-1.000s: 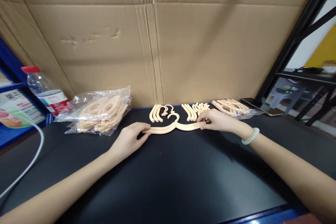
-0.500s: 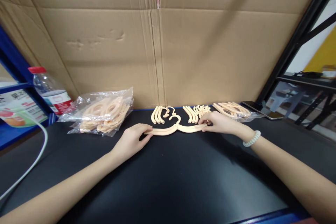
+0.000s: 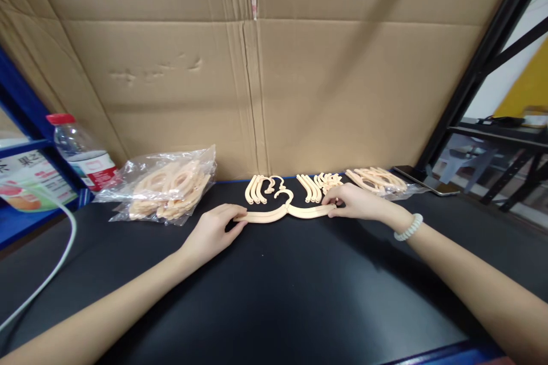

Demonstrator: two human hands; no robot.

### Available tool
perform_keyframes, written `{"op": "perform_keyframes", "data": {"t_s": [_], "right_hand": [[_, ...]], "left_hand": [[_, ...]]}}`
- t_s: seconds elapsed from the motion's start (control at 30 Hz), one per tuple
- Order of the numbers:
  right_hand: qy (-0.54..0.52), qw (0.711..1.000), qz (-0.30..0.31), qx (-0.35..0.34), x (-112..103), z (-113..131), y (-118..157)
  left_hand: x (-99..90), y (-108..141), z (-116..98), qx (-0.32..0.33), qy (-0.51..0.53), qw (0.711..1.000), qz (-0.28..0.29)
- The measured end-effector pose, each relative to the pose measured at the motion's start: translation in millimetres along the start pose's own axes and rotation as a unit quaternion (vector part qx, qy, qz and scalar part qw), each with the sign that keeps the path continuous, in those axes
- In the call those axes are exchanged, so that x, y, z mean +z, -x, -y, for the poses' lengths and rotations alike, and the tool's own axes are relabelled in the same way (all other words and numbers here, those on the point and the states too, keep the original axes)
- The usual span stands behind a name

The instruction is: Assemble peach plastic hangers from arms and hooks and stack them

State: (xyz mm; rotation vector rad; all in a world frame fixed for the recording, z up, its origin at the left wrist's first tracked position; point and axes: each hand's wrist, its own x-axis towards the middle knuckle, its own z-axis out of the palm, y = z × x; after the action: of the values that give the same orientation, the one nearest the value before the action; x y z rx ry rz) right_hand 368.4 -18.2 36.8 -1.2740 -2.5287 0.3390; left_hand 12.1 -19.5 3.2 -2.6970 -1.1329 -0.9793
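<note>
1. The left hand (image 3: 214, 234) is pinching the left arm tip of the hanger (image 3: 265, 216).
2. The hanger is lying on the black table (image 3: 274, 296), looking light, stiff, slightly slick; its tips are offering good holds.
3. The right hand (image 3: 353, 203) is pinching the opposite tip.

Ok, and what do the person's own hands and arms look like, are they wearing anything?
Both the left hand and the right hand are bare, with no gloves. No sleeves show on the forearms. Around the right wrist is a pale, chunky bracelet with a ridged, coiled look. The left wrist has nothing on it.
</note>
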Motion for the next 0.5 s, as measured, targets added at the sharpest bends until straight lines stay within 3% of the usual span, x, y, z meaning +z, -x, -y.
{"op": "perform_keyframes", "data": {"t_s": [0.5], "right_hand": [[-0.006,1.000,0.011,0.006,0.5,1.0,-0.3]], "left_hand": [[1.8,1.9,-0.3,0.003,0.002,1.000,-0.003]]}}
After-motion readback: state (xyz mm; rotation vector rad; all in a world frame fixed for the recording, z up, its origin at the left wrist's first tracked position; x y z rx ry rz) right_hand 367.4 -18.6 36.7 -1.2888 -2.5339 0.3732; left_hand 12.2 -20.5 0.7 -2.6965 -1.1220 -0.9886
